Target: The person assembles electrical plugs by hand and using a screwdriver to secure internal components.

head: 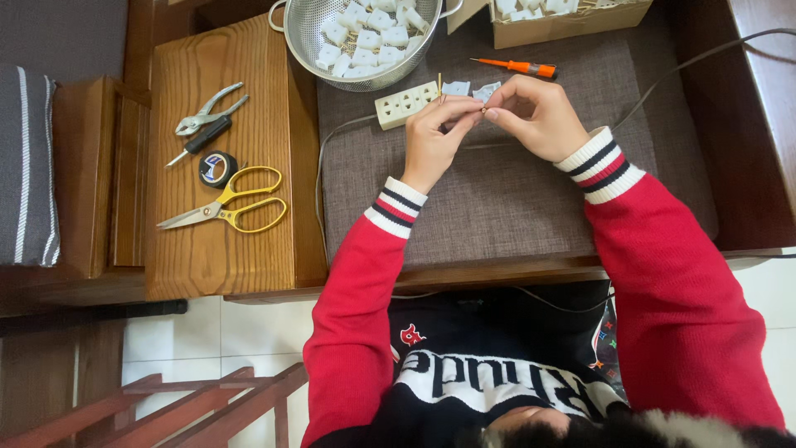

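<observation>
Seen from the head camera, a small metal piece (483, 109) sat pinched between the fingertips of both hands, just above a grey cushion (497, 199) and close beside a white power strip (405, 104); the piece was too small to tell more of it. The left hand (434, 137) rose from a red sleeve with striped cuff, wrist bent upward, thumb and forefinger closed on the piece from the left. The right hand (539, 116) came in from the other side, fingers curled, its fingertips clamped on the same piece so that the two hands touched. A thin cord (318, 178) ran from the strip across the cushion. Behind the hands stood a metal colander (298, 29) filled with white plastic plug parts (365, 37), and beside it a cardboard box (572, 25) holding more of the same. An orange-handled screwdriver (516, 67) lay on the cushion between box and hands. On a wooden board (220, 249) well to the left lay yellow-handled scissors (228, 209), a tape measure (217, 168), pliers (207, 109) and a dark-handled screwdriver (199, 141).
</observation>
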